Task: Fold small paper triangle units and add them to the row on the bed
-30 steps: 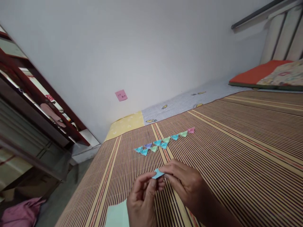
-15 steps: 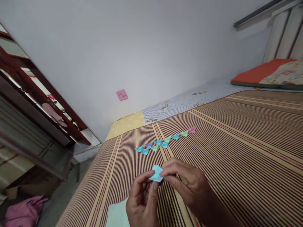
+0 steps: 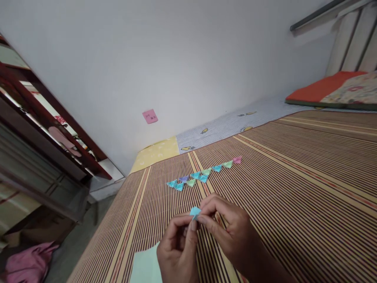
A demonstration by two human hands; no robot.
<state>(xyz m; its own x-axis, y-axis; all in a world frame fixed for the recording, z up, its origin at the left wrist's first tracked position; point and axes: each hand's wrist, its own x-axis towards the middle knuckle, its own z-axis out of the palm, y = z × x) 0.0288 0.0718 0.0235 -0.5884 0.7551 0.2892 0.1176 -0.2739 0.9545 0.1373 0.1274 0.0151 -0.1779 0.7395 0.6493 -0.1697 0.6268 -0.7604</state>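
Note:
A small piece of folded blue paper point(image 3: 194, 212) is pinched between both hands above the striped mat. My left hand point(image 3: 179, 243) grips its lower left part with thumb and fingers. From the right, my right hand point(image 3: 225, 222) pinches the paper's other edge, and the fingertips cover part of it. Beyond the hands lies a zigzag line of several folded paper triangles point(image 3: 204, 178) in blue, green, purple and pink. A pale green sheet of paper point(image 3: 145, 265) rests on the mat, partly hidden behind my left hand.
The striped mat point(image 3: 279, 188) covers the bed up to the white wall, where a pink note point(image 3: 150, 116) is stuck. An orange and floral cushion point(image 3: 326, 88) lies at the far right. Pink cloth point(image 3: 29, 261) is on the floor at lower left.
The blue paper showed a broad, diamond-like face before; now its lower part is folded up or tipped, and less of it shows. My hands have drawn closer together around it.

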